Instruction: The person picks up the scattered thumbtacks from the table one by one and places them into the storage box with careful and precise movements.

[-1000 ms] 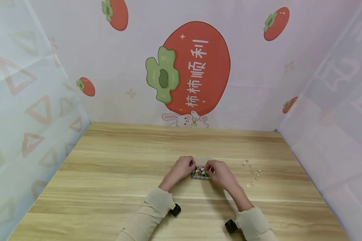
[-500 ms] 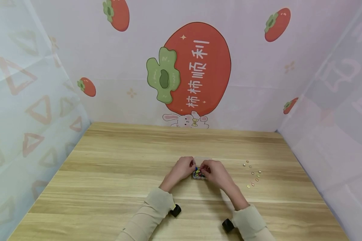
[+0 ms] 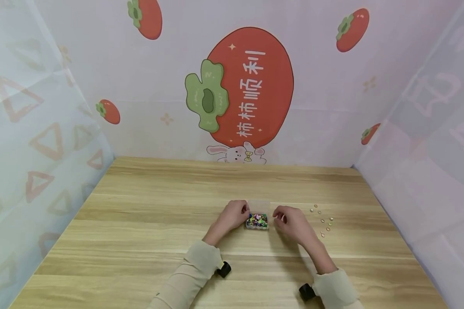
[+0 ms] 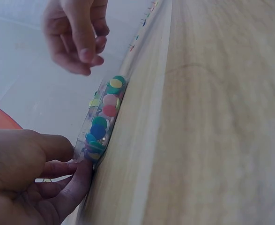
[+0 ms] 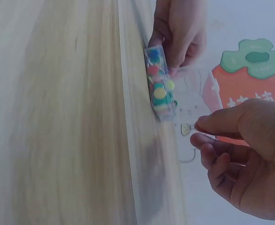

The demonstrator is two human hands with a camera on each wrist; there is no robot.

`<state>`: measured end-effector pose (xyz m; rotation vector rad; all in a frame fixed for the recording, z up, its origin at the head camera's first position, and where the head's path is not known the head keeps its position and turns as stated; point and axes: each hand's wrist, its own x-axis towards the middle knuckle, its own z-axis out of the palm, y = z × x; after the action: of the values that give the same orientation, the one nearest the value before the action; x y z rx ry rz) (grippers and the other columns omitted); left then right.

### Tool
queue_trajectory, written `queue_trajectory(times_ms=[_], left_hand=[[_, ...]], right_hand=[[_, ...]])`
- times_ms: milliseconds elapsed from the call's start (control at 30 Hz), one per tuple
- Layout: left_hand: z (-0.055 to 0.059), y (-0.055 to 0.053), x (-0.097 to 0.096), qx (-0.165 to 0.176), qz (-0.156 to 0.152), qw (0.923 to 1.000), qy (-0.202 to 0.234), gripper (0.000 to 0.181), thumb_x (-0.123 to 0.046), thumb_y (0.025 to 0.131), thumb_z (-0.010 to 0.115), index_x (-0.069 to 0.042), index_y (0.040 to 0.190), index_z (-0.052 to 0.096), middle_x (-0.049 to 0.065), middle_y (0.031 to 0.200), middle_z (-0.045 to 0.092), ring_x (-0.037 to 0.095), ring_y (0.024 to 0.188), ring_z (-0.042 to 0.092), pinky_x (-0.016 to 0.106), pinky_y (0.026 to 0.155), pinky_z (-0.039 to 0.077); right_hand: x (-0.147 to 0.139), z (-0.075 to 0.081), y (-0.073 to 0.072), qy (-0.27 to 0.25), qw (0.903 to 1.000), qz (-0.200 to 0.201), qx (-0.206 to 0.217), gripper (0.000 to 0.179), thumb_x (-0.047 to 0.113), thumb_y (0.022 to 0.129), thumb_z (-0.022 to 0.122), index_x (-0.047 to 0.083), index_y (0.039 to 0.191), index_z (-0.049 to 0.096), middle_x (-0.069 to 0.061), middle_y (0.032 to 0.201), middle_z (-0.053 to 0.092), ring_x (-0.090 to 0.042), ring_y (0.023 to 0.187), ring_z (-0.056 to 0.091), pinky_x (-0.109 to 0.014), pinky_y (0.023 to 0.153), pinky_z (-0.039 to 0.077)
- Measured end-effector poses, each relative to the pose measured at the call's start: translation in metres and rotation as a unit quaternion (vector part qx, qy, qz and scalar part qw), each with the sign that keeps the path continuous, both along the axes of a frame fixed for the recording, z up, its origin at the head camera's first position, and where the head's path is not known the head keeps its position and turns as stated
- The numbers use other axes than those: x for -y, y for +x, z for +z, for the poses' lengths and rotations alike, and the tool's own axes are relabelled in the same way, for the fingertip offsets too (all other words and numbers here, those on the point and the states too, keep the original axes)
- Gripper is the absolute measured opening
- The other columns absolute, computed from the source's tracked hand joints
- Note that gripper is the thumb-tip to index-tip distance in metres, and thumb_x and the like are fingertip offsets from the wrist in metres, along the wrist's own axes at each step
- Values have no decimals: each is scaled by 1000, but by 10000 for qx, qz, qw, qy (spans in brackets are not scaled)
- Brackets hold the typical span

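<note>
A small clear plastic box point(image 3: 257, 228) stands on the table, its see-through lid point(image 3: 260, 206) tipped back. Colourful flat-headed thumbtacks point(image 3: 257, 219) fill it; green, blue, pink and yellow heads show through its side in the left wrist view. My left hand point(image 3: 233, 214) grips the box's left end, thumb and fingertips at the corner. Just right of the box, my right hand point(image 3: 292, 223) hovers apart from it. Its fingers are loosely curled, thumb near the index finger point(image 5: 201, 139), and nothing shows between them in the right wrist view.
Several loose thumbtacks point(image 3: 322, 220) lie scattered on the wooden table point(image 3: 158, 206) to the right of my right hand. Patterned fabric walls point(image 3: 317, 128) enclose the table at the back and both sides.
My right hand reached over the box half a second ago and has since drawn away to the right, uncovering the thumbtacks inside. The left hand stays at the box's left end.
</note>
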<state>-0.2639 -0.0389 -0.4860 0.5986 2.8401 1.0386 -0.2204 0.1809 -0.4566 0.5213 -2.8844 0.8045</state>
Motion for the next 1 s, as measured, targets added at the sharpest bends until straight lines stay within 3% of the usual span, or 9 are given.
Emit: queue_trajectory(times_ms=[267,500,700,1000], left_hand=[[0,1,0,8,21,10000,2,13,-10,95,60,-8,83,64,0,73,59,9,64,47,22,60,40],[1,1,0,99,50,9999,-4,13,-11,96,60,-9,84,63,-1,73,59,10,63,47,22,59,40],[2,2,0,80,67,9999,20,13,-11,96,61,-9,84,64,0,74,59,10,64,47,22,60,40],[2,4,0,99,67,9999,31,12,-11,96,61,-8,84,63,0,74,59,10,63,47,22,58,39]], right_hand=[[-35,-4,7,142,9992,-287,228,8,3,87,69,6,95,70,-1,82,67,-9,71,54,-25,64,44],[-65,-7,17,245,9988,-415,126,8,3,86,69,7,93,69,-1,82,66,-10,71,53,-26,64,44],[-83,-8,24,289,9989,-366,-62,9,0,82,70,6,89,69,-2,80,66,-10,69,55,-27,64,47],[-95,-12,28,700,9969,-199,301,14,-4,78,73,7,82,66,1,75,58,-11,70,50,-27,63,43]])
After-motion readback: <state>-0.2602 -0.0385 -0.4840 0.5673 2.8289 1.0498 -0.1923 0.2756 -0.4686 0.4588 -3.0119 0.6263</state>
